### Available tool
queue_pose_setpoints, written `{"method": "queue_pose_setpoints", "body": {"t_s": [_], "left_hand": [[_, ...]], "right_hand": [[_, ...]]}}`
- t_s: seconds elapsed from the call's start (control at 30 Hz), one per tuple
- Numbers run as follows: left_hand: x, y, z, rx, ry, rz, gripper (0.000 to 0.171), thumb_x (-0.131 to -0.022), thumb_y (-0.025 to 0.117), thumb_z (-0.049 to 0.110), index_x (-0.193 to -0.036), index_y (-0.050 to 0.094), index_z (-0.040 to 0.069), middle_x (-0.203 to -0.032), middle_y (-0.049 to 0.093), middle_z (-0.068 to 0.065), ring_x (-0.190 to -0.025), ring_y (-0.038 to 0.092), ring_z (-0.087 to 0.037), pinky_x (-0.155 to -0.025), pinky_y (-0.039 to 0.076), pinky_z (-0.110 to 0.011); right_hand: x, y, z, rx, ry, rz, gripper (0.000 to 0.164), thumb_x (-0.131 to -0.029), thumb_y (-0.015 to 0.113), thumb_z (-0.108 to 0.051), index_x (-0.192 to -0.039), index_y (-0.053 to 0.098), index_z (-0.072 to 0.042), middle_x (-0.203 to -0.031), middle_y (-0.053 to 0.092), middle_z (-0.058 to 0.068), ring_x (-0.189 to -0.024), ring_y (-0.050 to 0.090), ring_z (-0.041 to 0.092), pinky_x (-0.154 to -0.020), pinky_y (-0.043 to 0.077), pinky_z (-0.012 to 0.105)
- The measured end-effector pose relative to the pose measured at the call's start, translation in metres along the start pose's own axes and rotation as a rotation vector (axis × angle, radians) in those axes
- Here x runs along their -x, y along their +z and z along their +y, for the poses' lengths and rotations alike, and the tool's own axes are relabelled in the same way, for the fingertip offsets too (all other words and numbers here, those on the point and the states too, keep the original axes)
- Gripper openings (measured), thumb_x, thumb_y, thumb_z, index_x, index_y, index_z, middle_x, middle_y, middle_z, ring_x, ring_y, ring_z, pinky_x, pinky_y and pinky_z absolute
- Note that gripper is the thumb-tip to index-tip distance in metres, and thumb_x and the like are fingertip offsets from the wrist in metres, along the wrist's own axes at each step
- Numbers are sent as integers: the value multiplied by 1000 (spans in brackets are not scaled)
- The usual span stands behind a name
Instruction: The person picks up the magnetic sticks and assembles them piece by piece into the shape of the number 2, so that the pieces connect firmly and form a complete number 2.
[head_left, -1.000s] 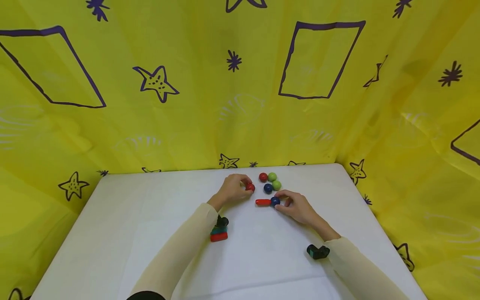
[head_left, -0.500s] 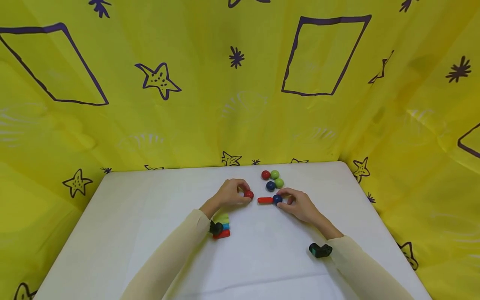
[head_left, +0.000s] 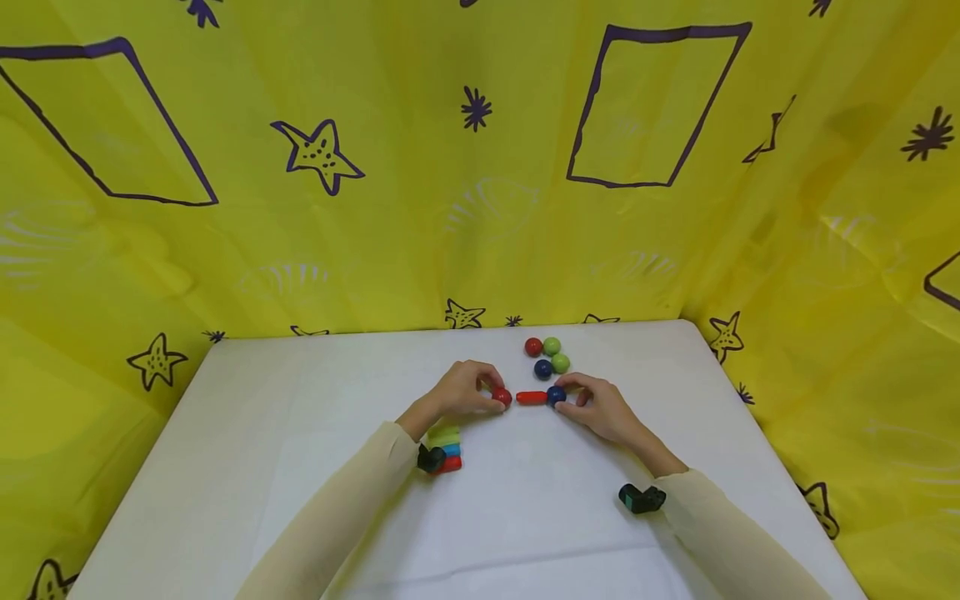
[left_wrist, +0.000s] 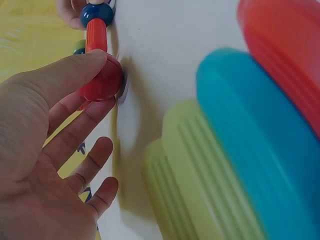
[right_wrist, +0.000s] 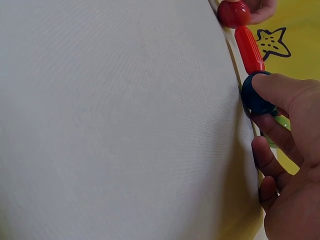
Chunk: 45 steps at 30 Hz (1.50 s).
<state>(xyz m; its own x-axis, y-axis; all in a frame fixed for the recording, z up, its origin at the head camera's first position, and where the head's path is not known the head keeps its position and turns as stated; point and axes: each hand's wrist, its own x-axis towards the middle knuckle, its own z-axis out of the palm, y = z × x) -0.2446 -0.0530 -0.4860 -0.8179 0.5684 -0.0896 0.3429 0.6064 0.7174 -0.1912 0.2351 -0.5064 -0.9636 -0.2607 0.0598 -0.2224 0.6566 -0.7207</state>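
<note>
My left hand (head_left: 467,388) pinches a red ball (head_left: 502,397) between thumb and fingertips, low over the white table. My right hand (head_left: 602,408) pinches a dark blue ball (head_left: 556,396) whose left side meets one end of a short red rod (head_left: 532,398) with ridged sides. The rod lies in line between the two balls. In the head view a narrow gap shows between its free end and the red ball. In the right wrist view the blue ball (right_wrist: 257,93) sits under my thumb, with the red rod (right_wrist: 249,50) running from it toward the red ball (right_wrist: 234,13).
Behind the hands stand another red ball (head_left: 533,347), another blue ball (head_left: 543,369) and two green balls (head_left: 560,363). Beside my left wrist lie yellow-green rods (left_wrist: 210,160), a light blue rod (left_wrist: 255,130) and a red rod (left_wrist: 290,45). A yellow patterned curtain (head_left: 390,250) surrounds the table (head_left: 300,392).
My left hand has brought the red ball toward me and level with the red rod's free end. The right hand keeps its pinch on the blue ball. The head view has shifted slightly.
</note>
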Motion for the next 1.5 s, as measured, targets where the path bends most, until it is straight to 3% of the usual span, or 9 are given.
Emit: {"method": "queue_pose_setpoints", "body": {"t_s": [0.37, 0.73, 1.0, 1.3, 1.5], "left_hand": [[-4, 6, 6, 8, -24, -5, 21, -86, 86, 24, -103, 74, 19, -95, 71, 10, -96, 56, -17, -90, 46, -33], [1, 0, 1, -9, -20, -9, 22, -86, 85, 24, -104, 74, 18, -95, 71, 10, -95, 56, -16, -89, 46, -33], [13, -13, -5, -50, -13, -7, 20, -86, 85, 22, -103, 74, 15, -94, 73, 8, -95, 58, -17, -90, 47, -35], [34, -30, -22, -55, 2, 17, 20, -86, 84, 18, -103, 74, 13, -95, 73, 6, -93, 60, -17, -88, 49, -36], [46, -38, -36, -46, -41, 55, 20, -87, 83, 19, -104, 74, 14, -98, 72, 5, -94, 59, -18, -86, 48, -34]], "right_hand": [[1, 0, -1, -3, -3, 0, 35, -91, 80, -19, -124, 70, -13, -92, 64, -1, -80, 54, 19, -67, 43, 29], [0, 5, -5, -20, 14, -3, 34, -91, 81, -20, -124, 71, -15, -94, 64, 0, -79, 54, 18, -68, 43, 29], [-1, 18, -20, -24, -15, 4, 33, -90, 81, -19, -122, 72, -15, -94, 65, 0, -74, 52, 17, -64, 41, 27], [-11, 41, -39, -49, -46, 7, 31, -90, 81, -18, -120, 73, -15, -98, 67, -1, -72, 52, 15, -63, 41, 26], [-22, 57, -53, -59, -52, 25, 33, -90, 81, -16, -122, 72, -14, -103, 72, 1, -67, 51, 14, -60, 40, 25]]}}
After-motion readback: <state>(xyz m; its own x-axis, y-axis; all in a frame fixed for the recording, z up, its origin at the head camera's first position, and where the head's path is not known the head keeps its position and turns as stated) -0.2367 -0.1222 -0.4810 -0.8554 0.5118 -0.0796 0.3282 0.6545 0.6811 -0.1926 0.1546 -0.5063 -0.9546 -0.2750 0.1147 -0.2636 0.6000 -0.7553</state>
